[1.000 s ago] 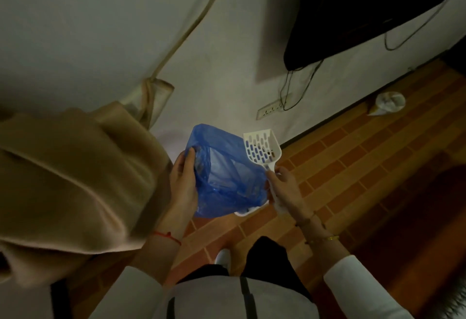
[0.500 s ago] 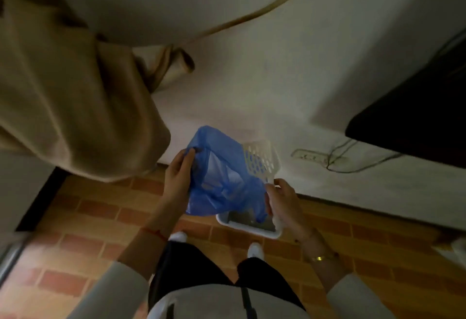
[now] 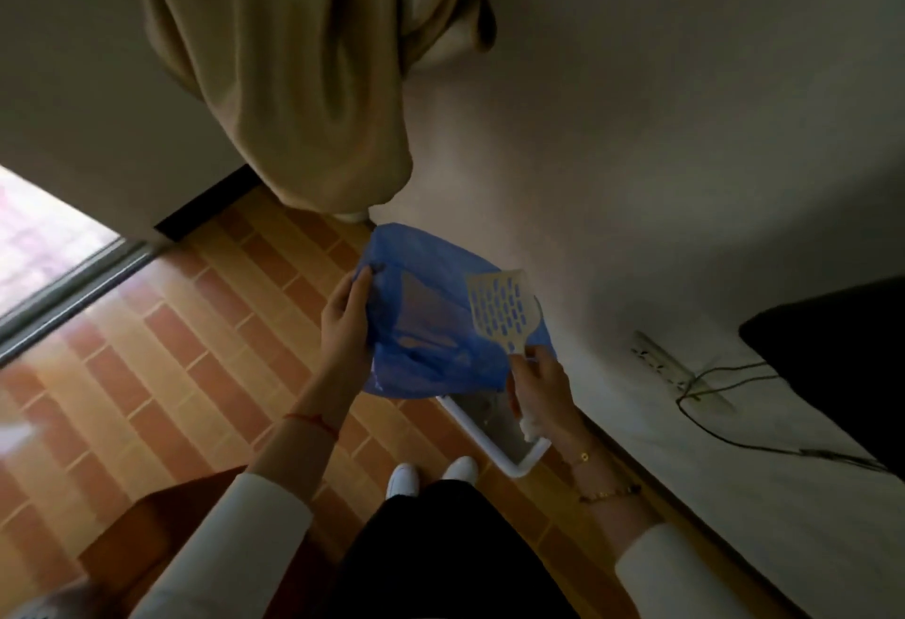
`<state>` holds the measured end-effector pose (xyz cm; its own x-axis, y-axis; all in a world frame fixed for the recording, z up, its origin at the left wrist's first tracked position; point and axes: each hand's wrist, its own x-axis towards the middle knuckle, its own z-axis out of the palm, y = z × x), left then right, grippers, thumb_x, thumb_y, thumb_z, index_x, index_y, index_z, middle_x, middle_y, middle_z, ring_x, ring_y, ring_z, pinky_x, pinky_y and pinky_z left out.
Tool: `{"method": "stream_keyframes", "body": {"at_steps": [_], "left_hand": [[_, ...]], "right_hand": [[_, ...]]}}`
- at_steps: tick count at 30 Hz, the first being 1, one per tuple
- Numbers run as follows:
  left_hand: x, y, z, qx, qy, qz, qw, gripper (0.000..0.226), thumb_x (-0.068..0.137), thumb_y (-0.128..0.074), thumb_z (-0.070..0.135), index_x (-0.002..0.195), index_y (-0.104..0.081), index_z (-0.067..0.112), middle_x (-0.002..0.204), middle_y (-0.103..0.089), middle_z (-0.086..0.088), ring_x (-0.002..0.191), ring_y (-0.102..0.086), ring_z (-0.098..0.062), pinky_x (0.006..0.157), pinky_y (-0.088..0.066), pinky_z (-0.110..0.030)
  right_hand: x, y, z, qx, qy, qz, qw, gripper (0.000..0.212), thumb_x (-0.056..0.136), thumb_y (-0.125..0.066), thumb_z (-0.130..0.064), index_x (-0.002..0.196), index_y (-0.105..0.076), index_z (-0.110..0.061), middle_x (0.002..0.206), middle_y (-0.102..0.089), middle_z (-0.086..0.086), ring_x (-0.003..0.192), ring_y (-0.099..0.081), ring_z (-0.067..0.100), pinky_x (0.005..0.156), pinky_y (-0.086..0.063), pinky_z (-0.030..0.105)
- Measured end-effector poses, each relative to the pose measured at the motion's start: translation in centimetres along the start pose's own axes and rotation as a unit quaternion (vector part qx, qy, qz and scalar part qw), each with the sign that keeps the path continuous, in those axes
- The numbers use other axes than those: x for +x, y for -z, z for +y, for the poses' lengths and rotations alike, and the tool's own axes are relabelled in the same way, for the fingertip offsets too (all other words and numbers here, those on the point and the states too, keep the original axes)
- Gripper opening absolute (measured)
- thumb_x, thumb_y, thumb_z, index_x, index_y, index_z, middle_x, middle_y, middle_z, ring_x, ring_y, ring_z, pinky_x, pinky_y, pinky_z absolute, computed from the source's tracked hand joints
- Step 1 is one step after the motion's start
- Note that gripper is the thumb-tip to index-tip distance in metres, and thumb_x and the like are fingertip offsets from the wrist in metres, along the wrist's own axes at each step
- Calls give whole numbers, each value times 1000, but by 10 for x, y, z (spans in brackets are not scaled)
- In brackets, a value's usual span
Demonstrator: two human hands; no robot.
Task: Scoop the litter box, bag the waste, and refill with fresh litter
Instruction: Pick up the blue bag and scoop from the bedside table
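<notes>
Our left hand [image 3: 345,324] pinches blue bag [image 3: 431,324] edge. Our right hand [image 3: 536,390] grips scoop [image 3: 502,312] handle and bag's other edge, mouth held open. White litter box [image 3: 519,464] on floor below, by wall. We read no writing.

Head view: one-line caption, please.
Standing over a white litter tray, left hand holds a blue bag; right hand holds a slotted scoop.

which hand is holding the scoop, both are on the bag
The right hand. It grips the handle of the white slotted plastic scoop along with that edge of the blue plastic bag; the left hand pinches only the bag's opposite edge.
</notes>
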<state>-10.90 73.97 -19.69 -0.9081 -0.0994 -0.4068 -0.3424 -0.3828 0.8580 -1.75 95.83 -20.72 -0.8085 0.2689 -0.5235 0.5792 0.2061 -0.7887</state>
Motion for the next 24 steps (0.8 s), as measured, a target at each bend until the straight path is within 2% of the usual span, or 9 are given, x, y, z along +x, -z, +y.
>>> {"method": "stream_keyframes", "body": {"at_steps": [4, 6, 8, 10, 13, 18, 24], "left_hand": [[7, 25, -25, -23, 12, 48, 999, 29, 97, -53, 28, 116, -64, 9, 125, -60, -18, 120, -54, -38, 101, -46, -50], [15, 37, -38, -52, 12, 81, 995, 28, 97, -53, 30, 115, -64, 10, 118, -65, -14, 117, -56, -36, 97, -49, -46], [26, 52, -57, -71, 6, 99, 992, 32, 95, -55, 33, 117, -63, 11, 119, -65, -14, 117, -58, -35, 96, -50, -47], [38, 68, -81, -95, 1, 116, 989, 45, 92, -59, 40, 127, -59, 11, 129, -60, -17, 120, -56, -35, 101, -46, -52], [61, 91, -123, -125, 0, 140, 982, 53, 91, -59, 45, 134, -54, 14, 136, -54, -18, 124, -53, -37, 106, -39, -56], [105, 129, -209, -140, -14, 179, 974, 54, 92, -58, 47, 135, -54, 14, 138, -53, -18, 124, -52, -38, 103, -44, -52], [178, 181, -340, -166, -21, 191, 967, 46, 95, -54, 43, 131, -57, 17, 132, -59, -15, 121, -56, -36, 101, -46, -51]], "right_hand": [[20, -17, 25, -16, 27, -20, 999, 23, 101, -47, -21, 83, -52, -7, 56, -48, 8, 42, -46, 10, 43, -41, 20], [38, -28, 40, -11, 31, -38, 999, 22, 101, -48, -23, 86, -53, -9, 57, -49, 11, 43, -48, 17, 46, -44, 30], [59, -40, 57, -19, 25, -65, 997, 21, 101, -47, -24, 88, -54, -8, 59, -50, 16, 46, -47, 26, 47, -43, 35], [83, -51, 74, -25, 19, -87, 996, 21, 101, -47, -21, 86, -53, -8, 59, -50, 15, 47, -46, 26, 47, -43, 34], [121, -72, 98, -19, 16, -129, 991, 19, 101, -47, -18, 85, -49, -7, 58, -49, 10, 41, -45, 17, 42, -42, 28], [202, -118, 162, -38, 46, -156, 986, 18, 97, -51, -20, 85, -50, -8, 63, -50, 10, 49, -46, 18, 47, -41, 29], [303, -183, 258, -46, 70, -174, 981, 18, 97, -50, -17, 80, -49, -10, 61, -50, 7, 45, -44, 15, 44, -41, 27]]}}
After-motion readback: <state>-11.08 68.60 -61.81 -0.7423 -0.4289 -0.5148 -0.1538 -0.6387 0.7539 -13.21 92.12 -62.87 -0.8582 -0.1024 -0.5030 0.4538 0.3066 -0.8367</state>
